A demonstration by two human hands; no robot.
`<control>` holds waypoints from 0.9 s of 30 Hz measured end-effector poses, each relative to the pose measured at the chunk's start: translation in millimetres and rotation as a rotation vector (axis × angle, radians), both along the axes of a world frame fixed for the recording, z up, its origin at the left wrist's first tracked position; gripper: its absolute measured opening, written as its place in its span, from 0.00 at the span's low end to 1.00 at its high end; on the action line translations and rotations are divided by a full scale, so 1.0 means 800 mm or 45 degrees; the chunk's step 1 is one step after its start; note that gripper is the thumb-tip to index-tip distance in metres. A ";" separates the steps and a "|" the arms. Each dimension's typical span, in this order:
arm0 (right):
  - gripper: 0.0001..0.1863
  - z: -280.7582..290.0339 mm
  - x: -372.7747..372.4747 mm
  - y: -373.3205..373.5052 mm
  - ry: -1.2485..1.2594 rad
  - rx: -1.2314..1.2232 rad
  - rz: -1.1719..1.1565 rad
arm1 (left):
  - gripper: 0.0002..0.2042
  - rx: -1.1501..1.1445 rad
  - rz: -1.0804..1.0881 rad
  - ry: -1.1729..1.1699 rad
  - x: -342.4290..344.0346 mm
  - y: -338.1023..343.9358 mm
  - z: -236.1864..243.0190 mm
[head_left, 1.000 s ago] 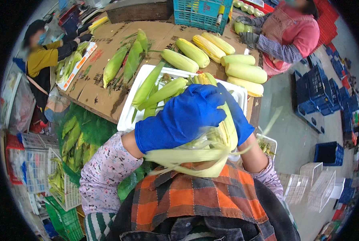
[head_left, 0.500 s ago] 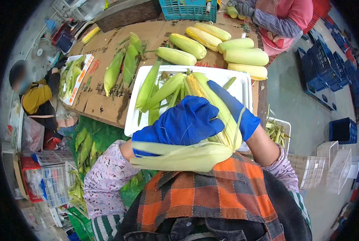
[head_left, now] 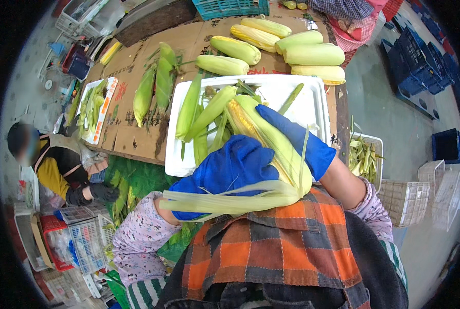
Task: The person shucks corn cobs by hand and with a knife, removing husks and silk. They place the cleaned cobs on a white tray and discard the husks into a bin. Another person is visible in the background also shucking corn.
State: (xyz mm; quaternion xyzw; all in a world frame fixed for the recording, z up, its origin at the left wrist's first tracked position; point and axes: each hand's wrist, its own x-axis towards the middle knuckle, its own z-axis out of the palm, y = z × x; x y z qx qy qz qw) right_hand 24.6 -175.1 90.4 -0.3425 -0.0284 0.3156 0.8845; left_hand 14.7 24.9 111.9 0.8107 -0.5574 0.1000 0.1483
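A partly husked ear of corn (head_left: 292,167) stands tilted in front of my chest, yellow kernels showing along its left side. My right hand (head_left: 299,144), in a blue glove, wraps round its right side. Curled into a fist, my left hand (head_left: 235,167) presses against the bared kernels, also gloved in blue; whatever is inside the fist is hidden. Peeled-back pale husk leaves (head_left: 240,202) hang from the ear's base, passing under my left hand and across its wrist. Just beyond my hands lies a white tray (head_left: 279,85) holding green husk leaves (head_left: 189,110).
Several trimmed corn ears (head_left: 312,54) lie behind the tray, and unhusked ears (head_left: 145,95) to its left. A teal crate (head_left: 232,9) stands at the far edge. Husks fill a basket (head_left: 378,154) on the right. Co-workers are at the left (head_left: 55,165) and far right (head_left: 351,18).
The peeled husk has split into thinner strips, while both hands keep their places on the ear. At the left, the co-worker has turned and reached toward the husk pile. The view has shifted slightly.
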 end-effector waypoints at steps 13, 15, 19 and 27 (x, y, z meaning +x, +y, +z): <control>0.26 -0.030 -0.006 -0.005 -0.237 -0.104 -0.080 | 0.11 0.021 0.005 0.147 -0.002 0.003 0.018; 0.26 -0.028 -0.006 -0.005 -0.435 -0.156 -0.085 | 0.11 -0.052 0.071 0.375 -0.005 0.008 0.024; 0.26 -0.012 -0.002 -0.008 -0.390 -0.126 0.020 | 0.20 -0.119 0.484 0.436 0.013 0.006 0.032; 0.26 -0.001 -0.002 0.004 0.193 0.135 0.045 | 0.14 -0.486 0.173 0.287 0.088 0.029 0.034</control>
